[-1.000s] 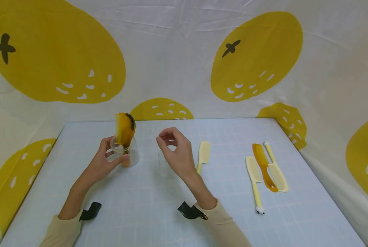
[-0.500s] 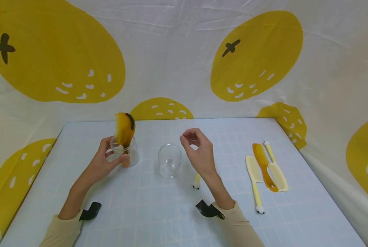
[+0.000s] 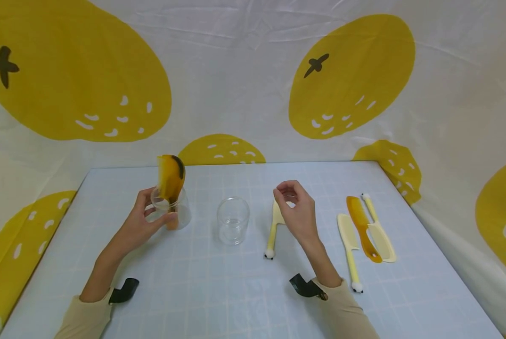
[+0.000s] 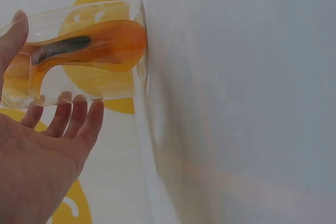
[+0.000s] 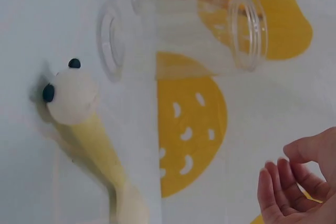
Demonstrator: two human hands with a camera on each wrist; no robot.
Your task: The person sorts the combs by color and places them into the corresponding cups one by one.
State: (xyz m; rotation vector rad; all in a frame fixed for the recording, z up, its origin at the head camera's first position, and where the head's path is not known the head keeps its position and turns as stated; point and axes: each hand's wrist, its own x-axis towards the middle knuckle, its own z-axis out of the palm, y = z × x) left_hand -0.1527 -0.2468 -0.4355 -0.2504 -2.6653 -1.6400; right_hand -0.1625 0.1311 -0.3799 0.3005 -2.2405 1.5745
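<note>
Right hand has shifted rightward over the past second: first in front of the empty clear glass, now clear of it and raised before a cream comb. Left hand, its glass and the comb inside look unchanged.

Left: thumb and fingers wrapped round a clear drinking glass, gripping its side. Inside stands an amber comb, handle end down near the base, toothed end projecting above the rim; dark streak along its back edge.

Right: nothing held. Fingers loosely bent, thumb near the fingertips; right wrist view shows it raised off the table, apart from the cream comb's handle. Hand hides part of that comb's blade from the head camera. Handle points toward the person, ending in a white ball with dark knobs.

Empty clear glass upright, between the held glass and the cream comb.

Farther right, three more combs lie flat: a second cream comb, ball end toward the person; a flat amber comb with a hole in its handle; a third cream comb, ball end away, just beside the amber one. Whether those two overlap, cannot tell.

Tabletop pale blue, faintly gridded.
</note>
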